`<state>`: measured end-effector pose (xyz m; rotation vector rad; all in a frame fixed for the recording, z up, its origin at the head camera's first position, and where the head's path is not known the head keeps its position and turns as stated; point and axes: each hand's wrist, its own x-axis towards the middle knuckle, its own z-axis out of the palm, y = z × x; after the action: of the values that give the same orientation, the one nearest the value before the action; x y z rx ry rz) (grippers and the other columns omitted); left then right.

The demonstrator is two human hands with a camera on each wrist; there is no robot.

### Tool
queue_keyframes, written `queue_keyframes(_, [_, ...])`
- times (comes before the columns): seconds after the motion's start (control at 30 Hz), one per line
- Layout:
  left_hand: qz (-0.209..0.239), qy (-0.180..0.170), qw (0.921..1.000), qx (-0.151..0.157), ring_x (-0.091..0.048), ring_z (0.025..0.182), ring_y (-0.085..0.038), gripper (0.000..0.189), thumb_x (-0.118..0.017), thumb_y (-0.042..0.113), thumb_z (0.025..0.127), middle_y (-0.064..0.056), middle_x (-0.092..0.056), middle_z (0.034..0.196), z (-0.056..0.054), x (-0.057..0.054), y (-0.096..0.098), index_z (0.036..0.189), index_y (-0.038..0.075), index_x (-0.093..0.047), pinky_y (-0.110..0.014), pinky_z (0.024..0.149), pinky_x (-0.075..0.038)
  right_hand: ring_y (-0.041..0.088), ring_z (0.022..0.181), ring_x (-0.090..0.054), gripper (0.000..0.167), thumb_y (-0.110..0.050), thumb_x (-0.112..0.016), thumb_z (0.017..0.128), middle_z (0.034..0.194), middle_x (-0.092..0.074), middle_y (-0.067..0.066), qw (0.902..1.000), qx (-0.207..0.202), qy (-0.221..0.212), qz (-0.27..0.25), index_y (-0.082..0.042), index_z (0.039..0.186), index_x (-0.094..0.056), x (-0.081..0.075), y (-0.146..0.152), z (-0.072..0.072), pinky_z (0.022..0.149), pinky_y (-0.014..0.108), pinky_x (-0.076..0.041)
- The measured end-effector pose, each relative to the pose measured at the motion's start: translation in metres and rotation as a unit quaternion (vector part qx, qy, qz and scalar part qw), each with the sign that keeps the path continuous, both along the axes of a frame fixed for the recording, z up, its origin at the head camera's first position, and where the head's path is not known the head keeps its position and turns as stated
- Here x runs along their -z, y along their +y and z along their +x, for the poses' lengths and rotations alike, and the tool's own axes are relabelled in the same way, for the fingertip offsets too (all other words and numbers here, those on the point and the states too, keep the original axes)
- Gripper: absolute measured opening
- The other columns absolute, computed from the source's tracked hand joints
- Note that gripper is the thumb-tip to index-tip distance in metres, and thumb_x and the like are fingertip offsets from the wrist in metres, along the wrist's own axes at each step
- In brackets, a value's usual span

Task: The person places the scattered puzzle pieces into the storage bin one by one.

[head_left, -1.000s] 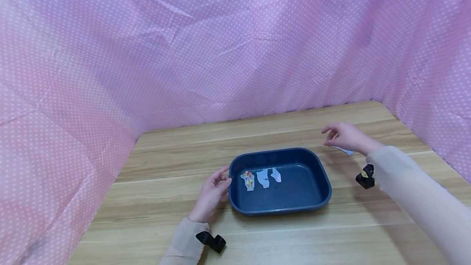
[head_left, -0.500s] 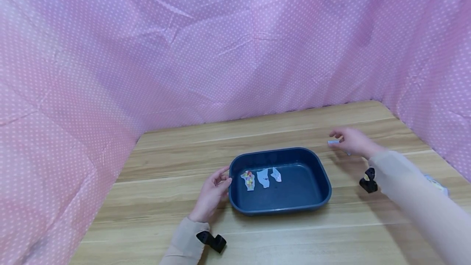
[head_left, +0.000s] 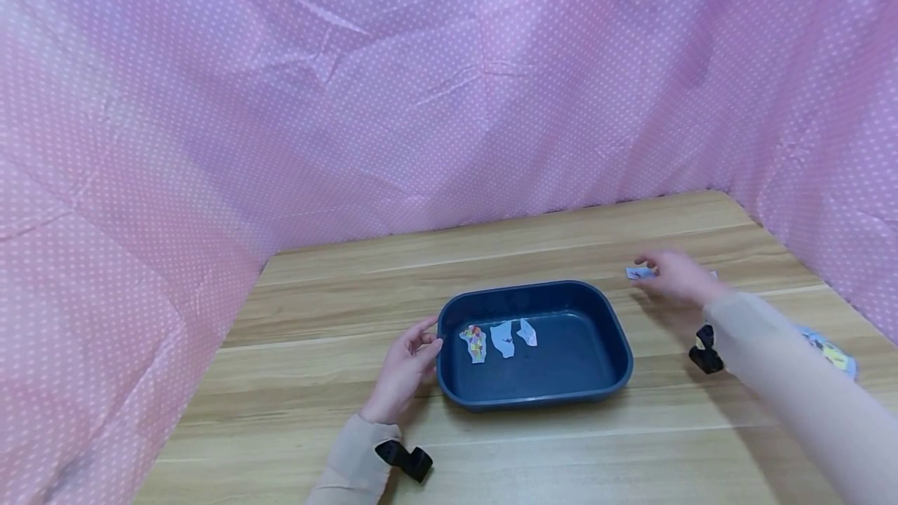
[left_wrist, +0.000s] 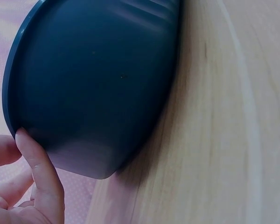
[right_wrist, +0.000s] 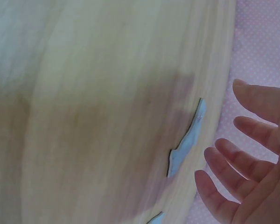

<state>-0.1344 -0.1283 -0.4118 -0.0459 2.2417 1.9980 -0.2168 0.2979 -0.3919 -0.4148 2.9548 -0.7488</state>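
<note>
A dark blue rectangular tray [head_left: 575, 365] sits mid-table in the head view. Three flat, irregular cut-out pieces lie in its left half: a multicoloured one [head_left: 474, 344], a pale blue one [head_left: 503, 339] and a smaller pale one [head_left: 527, 332]. My left hand [head_left: 404, 369] rests against the tray's left side, its thumb [left_wrist: 39, 163] touching near the rim. Right of the tray, my right hand [head_left: 677, 277], blurred, hovers with loosely spread fingers beside a pale blue piece [head_left: 639, 273]. In the right wrist view that hand holds nothing, and a pale flat piece [right_wrist: 186, 140] lies near it.
Partly behind the right forearm lies a larger yellow-and-blue flat item [head_left: 835, 354]. A small pale bit [head_left: 715, 275] peeks out past the right hand. Pink dotted cloth [head_left: 421, 100] hangs around the wooden table [head_left: 337, 294].
My right hand has shifted right and slightly nearer, uncovering more of the pale blue piece. The forearm moved too, exposing more of the yellow-and-blue item. Left hand and tray stay put.
</note>
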Motion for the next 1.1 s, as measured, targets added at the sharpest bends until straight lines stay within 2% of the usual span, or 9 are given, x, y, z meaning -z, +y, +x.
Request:
queue_keyframes(0.27, [0.001, -0.003, 1.0, -0.003, -0.049, 0.076, -0.012, 0.044, -0.055, 0.008, 0.095, -0.006, -0.053, 0.097, 0.0, 0.0, 0.0, 0.138, 0.005, -0.047, -0.023, 0.061, -0.041, 0.039, 0.088, -0.059, 0.043, -0.02, -0.065, 0.086, 0.097, -0.061, 0.027, 0.9993, 0.003, 0.012, 0.034, 0.012, 0.113, -0.054, 0.008, 0.006, -0.002, 0.076, 0.054, -0.046])
queue_keyframes(0.4, [-0.001, -0.005, 1.0, -0.001, -0.049, 0.078, -0.013, 0.043, -0.054, 0.008, 0.095, -0.007, -0.053, 0.099, 0.0, -0.001, 0.0, 0.138, 0.006, -0.047, -0.024, 0.063, -0.042, 0.041, 0.09, -0.058, 0.041, -0.016, -0.065, 0.085, 0.098, -0.06, 0.028, 0.9991, 0.011, 0.005, 0.04, 0.012, 0.113, -0.054, 0.01, 0.009, -0.003, 0.078, 0.055, -0.045])
queue_keyframes(0.63, [-0.001, -0.005, 1.0, -0.003, -0.049, 0.078, -0.013, 0.043, -0.055, 0.008, 0.095, -0.006, -0.053, 0.098, -0.001, -0.001, 0.0, 0.138, 0.006, -0.047, -0.024, 0.063, -0.042, 0.038, 0.086, -0.059, 0.035, -0.007, -0.064, 0.083, 0.093, -0.061, 0.026, 0.9985, 0.008, 0.018, 0.051, 0.012, 0.111, -0.055, 0.012, 0.01, -0.005, 0.077, 0.054, -0.046])
queue_keyframes(0.87, [-0.004, -0.008, 1.0, -0.003, -0.049, 0.079, -0.013, 0.044, -0.055, 0.009, 0.095, -0.004, -0.052, 0.097, -0.001, -0.001, -0.001, 0.138, 0.006, -0.047, -0.024, 0.064, -0.042, 0.044, 0.091, -0.058, 0.032, -0.003, -0.063, 0.084, 0.097, -0.06, 0.031, 0.9982, 0.012, 0.016, 0.056, 0.012, 0.111, -0.055, 0.014, 0.01, -0.005, 0.079, 0.056, -0.045])
queue_keyframes(1.1, [-0.002, -0.006, 1.0, -0.005, -0.049, 0.077, -0.013, 0.044, -0.055, 0.008, 0.095, -0.004, -0.053, 0.097, -0.001, 0.002, -0.001, 0.138, 0.006, -0.047, -0.024, 0.063, -0.041, 0.041, 0.087, -0.06, 0.028, -0.003, -0.062, 0.084, 0.094, -0.062, 0.027, 0.9987, 0.02, 0.017, 0.044, 0.01, 0.109, -0.057, 0.017, 0.01, -0.007, 0.077, 0.055, -0.046])
